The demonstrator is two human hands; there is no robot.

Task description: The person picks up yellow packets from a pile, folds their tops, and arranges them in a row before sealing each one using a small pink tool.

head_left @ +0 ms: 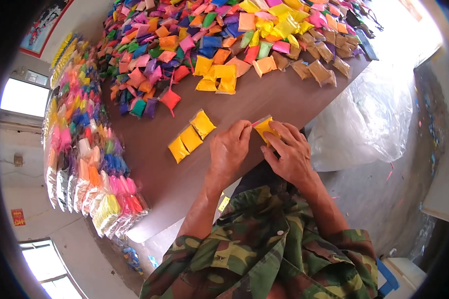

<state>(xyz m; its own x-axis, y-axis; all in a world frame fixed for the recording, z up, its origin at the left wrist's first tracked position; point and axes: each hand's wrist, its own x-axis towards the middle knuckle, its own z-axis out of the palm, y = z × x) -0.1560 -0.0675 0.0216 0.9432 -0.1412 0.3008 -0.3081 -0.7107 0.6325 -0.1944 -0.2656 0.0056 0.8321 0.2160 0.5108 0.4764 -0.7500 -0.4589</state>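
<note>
At the table's near edge, my right hand (290,152) has its fingers over a small yellow packet (263,130) in clear film, pressing and gripping it. My left hand (230,148) is closed in a pinch at the packet's left corner. A thin pink strip (256,123) runs from those fingertips to the packet. Three more yellow packets (190,138) lie in a slanted row to the left of my left hand. Farther back rests a small stack of yellow packets (225,78). My fingers partly cover the packet in hand.
A large heap of colourful packets (184,45) covers the back of the brown table (149,184). Bundled bags of packets (90,164) are piled along the left edge. A red packet with a strip (170,99) lies before the heap. A big clear plastic bag (364,119) hangs at right.
</note>
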